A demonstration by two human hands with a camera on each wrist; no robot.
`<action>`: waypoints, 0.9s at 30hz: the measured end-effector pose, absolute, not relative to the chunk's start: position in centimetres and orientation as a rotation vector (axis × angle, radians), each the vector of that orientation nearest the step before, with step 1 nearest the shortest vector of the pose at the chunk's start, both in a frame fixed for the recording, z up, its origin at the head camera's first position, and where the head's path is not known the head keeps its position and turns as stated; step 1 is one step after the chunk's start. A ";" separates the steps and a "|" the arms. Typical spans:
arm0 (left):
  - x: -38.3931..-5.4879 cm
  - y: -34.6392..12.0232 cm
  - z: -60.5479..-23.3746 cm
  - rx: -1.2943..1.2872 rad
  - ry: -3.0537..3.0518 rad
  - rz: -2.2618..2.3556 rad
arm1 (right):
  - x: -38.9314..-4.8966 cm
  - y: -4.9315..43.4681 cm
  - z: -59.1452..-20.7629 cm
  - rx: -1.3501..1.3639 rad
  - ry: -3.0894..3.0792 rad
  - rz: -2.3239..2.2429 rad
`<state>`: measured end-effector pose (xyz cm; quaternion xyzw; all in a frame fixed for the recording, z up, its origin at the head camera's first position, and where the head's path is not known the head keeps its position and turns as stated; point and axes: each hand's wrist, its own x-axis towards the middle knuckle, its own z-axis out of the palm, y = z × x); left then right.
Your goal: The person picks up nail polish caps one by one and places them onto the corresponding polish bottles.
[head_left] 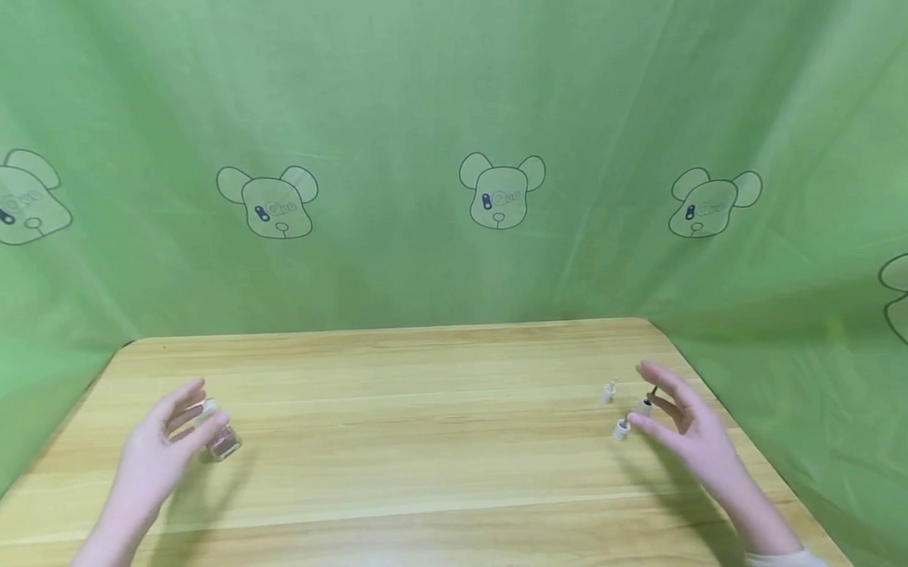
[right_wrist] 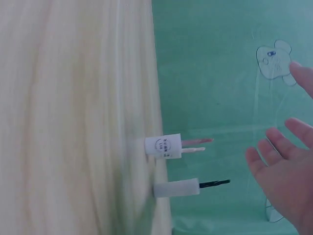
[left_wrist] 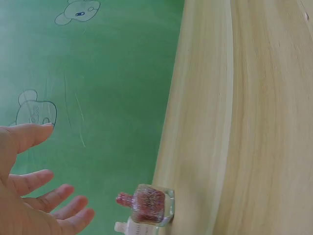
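Note:
On the left of the table, my left hand [head_left: 159, 448] is held over the wood with its fingers loosely bent and nothing between them. Beside it stands an uncapped glass nail polish bottle [left_wrist: 149, 204] with pinkish-red polish and a stained neck; a white bottle [left_wrist: 141, 228] is partly hidden behind it. At the right, my right hand [head_left: 692, 434] hovers with parted, empty fingers. Close to it stand white nail polish caps, brushes upward: a cap [right_wrist: 176, 188] with a black brush, a labelled cap [right_wrist: 164, 146] with a pink brush, and another cap [head_left: 608, 393] farther back.
The light wooden table [head_left: 415, 452] stretches between the two hands. A green curtain [head_left: 393, 269] printed with bear heads hangs behind it and along both sides.

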<state>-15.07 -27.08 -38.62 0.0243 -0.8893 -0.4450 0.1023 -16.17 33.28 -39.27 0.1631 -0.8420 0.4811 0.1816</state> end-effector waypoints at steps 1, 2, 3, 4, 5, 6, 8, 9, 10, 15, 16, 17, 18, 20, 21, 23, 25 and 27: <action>-15.1 -27.2 -38.7 0.076 -2.636 -1.339 | -16.2 33.5 -39.4 0.459 -2.393 1.373; -15.0 -27.2 -38.8 0.079 -2.643 -1.371 | -16.2 33.6 -39.6 0.456 -2.410 1.382; -15.0 -27.3 -38.9 0.084 -2.652 -1.398 | -16.3 33.8 -39.7 0.453 -2.424 1.390; -15.0 -27.3 -39.1 0.089 -2.656 -1.427 | -16.3 33.9 -39.9 0.449 -2.434 1.398; -15.1 -27.3 -39.2 0.086 -2.658 -1.452 | -16.3 34.0 -40.0 0.450 -2.436 1.410; -15.1 -27.3 -39.3 0.078 -2.658 -1.486 | -16.3 34.1 -40.1 0.450 -2.438 1.416; -15.2 -27.3 -39.4 0.065 -2.680 -1.499 | -16.4 34.3 -40.2 0.453 -2.444 1.421; -15.3 -27.4 -39.5 0.062 -2.695 -1.495 | -16.4 34.4 -40.3 0.457 -2.450 1.421; -15.4 -27.4 -39.6 0.057 -2.709 -1.492 | -16.4 34.4 -40.4 0.461 -2.458 1.419; -15.7 -27.8 -40.0 0.058 -2.772 -1.516 | -16.4 34.8 -40.8 0.464 -2.521 1.389; -15.7 -27.8 -40.1 0.059 -2.785 -1.524 | -16.4 34.8 -40.9 0.457 -2.544 1.390; -15.8 -27.9 -40.2 0.059 -2.803 -1.521 | -16.4 34.9 -41.0 0.441 -2.574 1.389; -15.8 -28.0 -40.2 0.058 -2.818 -1.523 | -16.4 35.0 -41.1 0.430 -2.606 1.388; -15.8 -28.0 -40.4 0.047 -2.841 -1.534 | -16.5 35.2 -41.2 0.418 -2.665 1.400; -15.9 -28.1 -40.5 0.041 -2.855 -1.539 | -16.5 35.3 -41.3 0.417 -2.690 1.409; -15.9 -28.1 -40.8 0.033 -2.868 -1.542 | -16.6 35.5 -41.6 0.427 -2.721 1.419; -16.0 -28.1 -41.0 0.030 -2.867 -1.569 | -16.8 35.7 -41.8 0.449 -2.730 1.440; -16.2 -28.1 -41.3 0.033 -2.888 -1.552 | -16.9 35.9 -42.1 0.460 -2.736 1.451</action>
